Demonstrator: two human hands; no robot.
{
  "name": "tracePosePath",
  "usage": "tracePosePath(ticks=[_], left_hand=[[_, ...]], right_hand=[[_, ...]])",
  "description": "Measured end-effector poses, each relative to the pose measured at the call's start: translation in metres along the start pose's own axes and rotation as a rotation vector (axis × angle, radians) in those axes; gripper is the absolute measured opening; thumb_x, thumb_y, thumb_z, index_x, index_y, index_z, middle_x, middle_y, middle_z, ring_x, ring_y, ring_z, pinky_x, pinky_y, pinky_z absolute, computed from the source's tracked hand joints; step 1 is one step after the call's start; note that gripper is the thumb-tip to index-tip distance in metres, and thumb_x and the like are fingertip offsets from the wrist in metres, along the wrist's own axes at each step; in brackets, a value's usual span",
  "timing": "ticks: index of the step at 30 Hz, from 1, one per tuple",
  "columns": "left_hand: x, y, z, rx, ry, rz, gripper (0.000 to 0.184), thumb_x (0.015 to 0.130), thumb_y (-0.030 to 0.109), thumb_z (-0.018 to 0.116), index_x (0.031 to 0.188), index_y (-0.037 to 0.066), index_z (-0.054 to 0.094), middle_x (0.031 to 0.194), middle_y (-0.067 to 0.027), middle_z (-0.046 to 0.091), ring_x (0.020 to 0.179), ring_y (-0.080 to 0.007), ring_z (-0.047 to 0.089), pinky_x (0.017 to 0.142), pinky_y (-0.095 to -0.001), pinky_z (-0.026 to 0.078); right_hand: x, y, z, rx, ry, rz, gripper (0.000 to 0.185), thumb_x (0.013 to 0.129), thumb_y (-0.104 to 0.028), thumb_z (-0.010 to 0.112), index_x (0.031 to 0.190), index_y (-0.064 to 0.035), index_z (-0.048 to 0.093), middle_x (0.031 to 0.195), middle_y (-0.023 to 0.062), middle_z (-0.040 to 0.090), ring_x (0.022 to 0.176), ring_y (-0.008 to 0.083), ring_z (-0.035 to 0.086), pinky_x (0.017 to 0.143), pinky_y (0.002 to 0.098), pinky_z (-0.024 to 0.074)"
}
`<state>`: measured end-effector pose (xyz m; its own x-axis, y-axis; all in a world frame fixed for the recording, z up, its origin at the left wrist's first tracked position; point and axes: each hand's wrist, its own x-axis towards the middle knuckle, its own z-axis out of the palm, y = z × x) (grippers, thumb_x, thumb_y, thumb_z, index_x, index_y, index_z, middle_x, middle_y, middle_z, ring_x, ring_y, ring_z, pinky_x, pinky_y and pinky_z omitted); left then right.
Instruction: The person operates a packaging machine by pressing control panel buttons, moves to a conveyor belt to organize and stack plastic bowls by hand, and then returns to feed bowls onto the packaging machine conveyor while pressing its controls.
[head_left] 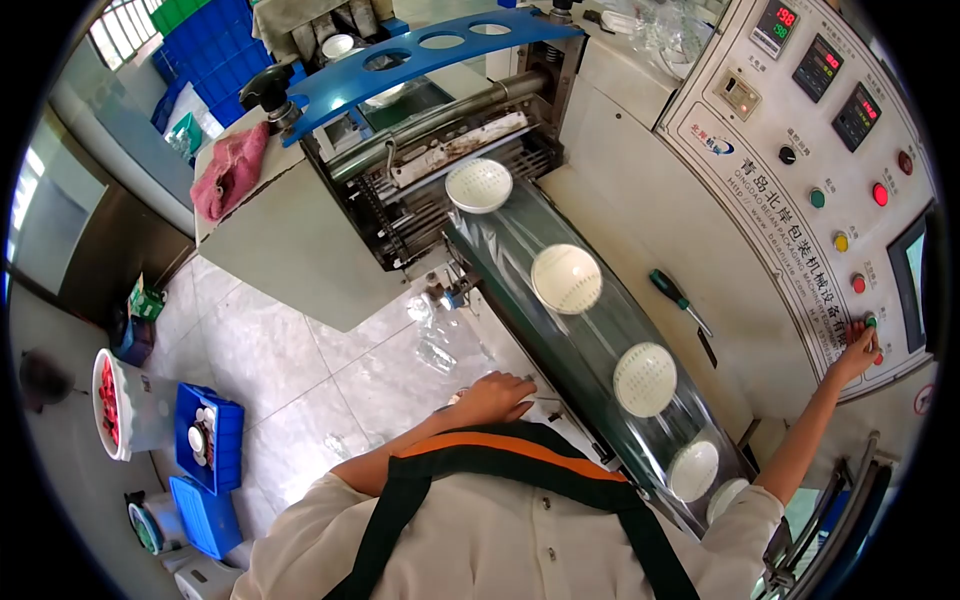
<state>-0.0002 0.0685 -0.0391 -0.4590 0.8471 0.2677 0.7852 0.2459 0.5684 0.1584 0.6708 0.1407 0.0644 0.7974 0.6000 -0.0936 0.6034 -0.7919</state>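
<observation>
My right hand (857, 354) reaches the control panel (770, 190), its fingertips at a green button (870, 321) on the lower right. The fingers look partly spread and hold nothing I can make out. My left hand (495, 398) is beside the near side of the conveyor, fingers loosely stretched out, with nothing visible in it. Along the conveyor, under clear plastic film (520, 225), runs a row of white bowls: one bowl (479, 186) by the machine's opening, another bowl (566, 279) behind it, then a bowl (645, 380) and a bowl (694, 470) nearer me.
A green-handled screwdriver (681, 300) lies on the ledge between conveyor and panel. A blue guard (430, 55) with round holes spans the machine. A pink cloth (229, 172) hangs over the left housing. Blue crates (213, 438) and a white bucket (140, 405) stand on the floor at left.
</observation>
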Motion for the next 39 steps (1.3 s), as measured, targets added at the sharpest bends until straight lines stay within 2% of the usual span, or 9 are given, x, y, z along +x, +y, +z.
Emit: tracePosePath(ticks=[9, 12, 16, 23, 26, 29, 31, 34, 39], left_hand=[[0.002, 0.002, 0.000, -0.008, -0.021, 0.024, 0.020, 0.075, 0.018, 0.060, 0.092, 0.008, 0.054, 0.070, -0.0091, 0.057, 0.067, -0.0261, 0.056, 0.063, -0.0347, 0.046], [0.000, 0.000, 0.000, -0.007, -0.011, 0.022, 0.020, 0.075, 0.018, 0.061, 0.091, 0.008, 0.055, 0.070, -0.0089, 0.057, 0.067, -0.0261, 0.057, 0.063, -0.0347, 0.046], [0.000, 0.001, -0.003, -0.006, -0.010, 0.017, 0.020, 0.075, 0.018, 0.061, 0.091, 0.008, 0.055, 0.070, -0.0089, 0.057, 0.068, -0.0262, 0.057, 0.063, -0.0348, 0.046], [0.004, 0.004, -0.001, -0.017, -0.028, 0.042, 0.020, 0.075, 0.019, 0.060, 0.090, 0.008, 0.054, 0.070, -0.0085, 0.057, 0.068, -0.0262, 0.057, 0.061, -0.0348, 0.046], [0.006, 0.005, -0.004, -0.015, -0.075, 0.032, 0.023, 0.074, 0.017, 0.062, 0.094, 0.007, 0.056, 0.075, -0.0099, 0.059, 0.070, -0.0265, 0.058, 0.064, -0.0339, 0.047], [0.028, 0.024, -0.056, -0.240, 0.108, -0.043, 0.035, 0.070, 0.009, 0.068, 0.102, 0.005, 0.057, 0.092, -0.0124, 0.061, 0.082, -0.0273, 0.059, 0.075, -0.0326, 0.047], [0.056, 0.060, -0.133, -0.225, 0.250, 0.012, 0.040, 0.069, 0.010, 0.069, 0.106, 0.003, 0.054, 0.104, -0.0107, 0.058, 0.092, -0.0243, 0.057, 0.082, -0.0331, 0.044], [0.081, 0.109, -0.215, -0.175, 0.463, 0.292, 0.039, 0.070, 0.009, 0.069, 0.105, 0.003, 0.054, 0.103, -0.0108, 0.058, 0.091, -0.0242, 0.057, 0.082, -0.0333, 0.044], [0.111, 0.149, -0.251, -0.263, 0.628, 0.736, 0.038, 0.070, 0.009, 0.067, 0.105, 0.003, 0.054, 0.102, -0.0109, 0.058, 0.091, -0.0242, 0.057, 0.081, -0.0337, 0.044]], right_hand=[[-0.009, -0.004, -0.009, 0.139, -0.066, 0.107, 0.034, 0.087, -0.020, 0.051, 0.106, 0.0071, 0.043, 0.098, 0.0185, 0.055, 0.088, 0.0226, 0.058, 0.077, 0.0303, 0.0520], [0.004, 0.017, -0.033, 0.231, 0.011, 0.121, 0.030, 0.087, -0.016, 0.049, 0.103, 0.0079, 0.041, 0.095, 0.0179, 0.056, 0.084, 0.0242, 0.059, 0.072, 0.0308, 0.0540], [0.010, 0.017, -0.055, 0.217, 0.149, 0.133, 0.031, 0.086, -0.014, 0.049, 0.100, 0.0121, 0.042, 0.096, 0.0201, 0.055, 0.085, 0.0250, 0.059, 0.072, 0.0310, 0.0547], [0.014, -0.008, -0.066, 0.085, 0.041, 0.160, 0.032, 0.086, -0.015, 0.052, 0.102, 0.0116, 0.044, 0.097, 0.0197, 0.056, 0.086, 0.0243, 0.059, 0.073, 0.0302, 0.0542], [0.014, -0.006, -0.059, 0.038, 0.028, 0.150, 0.034, 0.086, -0.017, 0.053, 0.103, 0.0106, 0.045, 0.096, 0.0192, 0.056, 0.086, 0.0235, 0.059, 0.074, 0.0296, 0.0537], [0.018, 0.002, -0.058, 0.011, 0.068, 0.120, 0.033, 0.086, -0.017, 0.053, 0.102, 0.0107, 0.048, 0.093, 0.0185, 0.057, 0.082, 0.0215, 0.059, 0.070, 0.0290, 0.0544], [0.048, 0.040, -0.078, 0.054, 0.030, 0.082, 0.031, 0.084, -0.020, 0.056, 0.093, 0.0097, 0.052, 0.084, 0.0165, 0.059, 0.072, 0.0196, 0.060, 0.065, 0.0285, 0.0550], [0.021, 0.003, -0.062, -0.046, 0.004, 0.044, 0.035, 0.082, -0.028, 0.059, 0.076, 0.0059, 0.059, 0.070, 0.0129, 0.061, 0.058, 0.0184, 0.060, 0.055, 0.0274, 0.0531], [-0.012, -0.030, -0.044, -0.026, 0.098, 0.164, 0.032, 0.082, -0.027, 0.057, 0.093, 0.0025, 0.051, 0.072, 0.0105, 0.058, 0.064, 0.0172, 0.059, 0.058, 0.0298, 0.0529]])
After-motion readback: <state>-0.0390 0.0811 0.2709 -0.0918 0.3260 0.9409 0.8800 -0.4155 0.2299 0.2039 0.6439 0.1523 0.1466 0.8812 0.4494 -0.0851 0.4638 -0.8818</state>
